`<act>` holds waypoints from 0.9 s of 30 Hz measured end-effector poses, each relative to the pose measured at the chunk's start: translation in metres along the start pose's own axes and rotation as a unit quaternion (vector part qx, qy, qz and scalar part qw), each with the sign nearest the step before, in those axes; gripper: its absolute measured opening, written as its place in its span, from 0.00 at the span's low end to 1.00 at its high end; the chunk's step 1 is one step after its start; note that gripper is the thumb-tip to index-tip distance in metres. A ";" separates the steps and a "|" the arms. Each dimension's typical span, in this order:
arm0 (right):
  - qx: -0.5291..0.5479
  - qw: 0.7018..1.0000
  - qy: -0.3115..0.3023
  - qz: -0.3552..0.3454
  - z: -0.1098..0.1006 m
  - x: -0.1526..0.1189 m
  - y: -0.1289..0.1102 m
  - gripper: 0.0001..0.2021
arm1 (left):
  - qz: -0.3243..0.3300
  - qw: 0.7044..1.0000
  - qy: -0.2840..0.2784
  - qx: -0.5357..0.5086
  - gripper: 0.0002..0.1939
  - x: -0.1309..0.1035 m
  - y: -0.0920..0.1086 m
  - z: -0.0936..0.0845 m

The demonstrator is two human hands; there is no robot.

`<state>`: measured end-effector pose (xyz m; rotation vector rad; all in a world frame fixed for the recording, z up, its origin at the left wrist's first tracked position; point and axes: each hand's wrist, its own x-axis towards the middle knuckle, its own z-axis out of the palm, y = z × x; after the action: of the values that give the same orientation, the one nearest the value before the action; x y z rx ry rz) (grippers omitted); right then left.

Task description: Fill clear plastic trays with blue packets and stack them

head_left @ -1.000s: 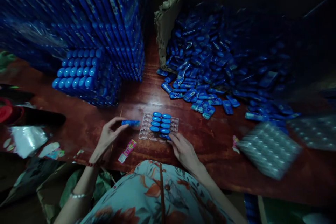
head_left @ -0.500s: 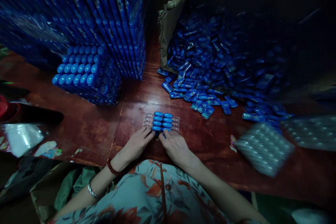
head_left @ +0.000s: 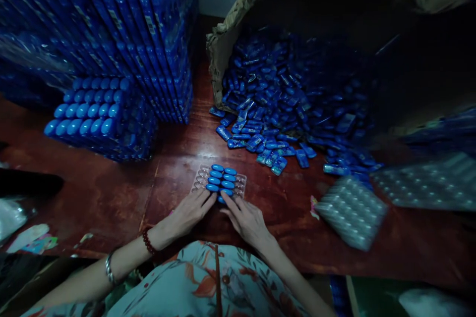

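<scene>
A clear plastic tray [head_left: 241, 185] with moulded cups lies on the table in front of me. Two columns of glossy blue oval pieces [head_left: 214, 180] sit across its middle; the outer cups show no blue. My left hand [head_left: 191, 209] rests at the tray's near left corner, its fingers stretched onto the lowest left piece and its thumb hidden. My right hand [head_left: 247, 219] is at the near right side, fingers apart, with the index finger touching a blue piece at the near edge. Part of that near row is hidden under my fingers.
A torn cardboard box [head_left: 219, 67] spills loose blue packs [head_left: 267, 114] onto the table [head_left: 178, 158]. At left stand a small blue stack [head_left: 100, 124] and a tall one [head_left: 148, 54]. Clear moulded trays [head_left: 353, 210] lie at right. A dark cylindrical object [head_left: 29, 182] is at far left.
My view has shifted, so the scene sits further left. My right hand has loosened, its thumb and fingers now spread further apart. My left hand stays at the tray's near left corner.
</scene>
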<state>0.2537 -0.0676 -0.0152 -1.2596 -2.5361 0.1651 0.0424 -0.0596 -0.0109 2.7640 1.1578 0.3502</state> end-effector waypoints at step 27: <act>0.134 0.936 0.090 0.312 0.010 -0.001 0.112 0.26 | 0.082 0.985 -0.152 0.029 0.20 0.196 -0.072 0.017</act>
<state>0.3357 -0.0003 -0.0513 -1.8167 -1.8102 0.4876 0.1312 0.1305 -0.0101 2.8383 0.8839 -0.0913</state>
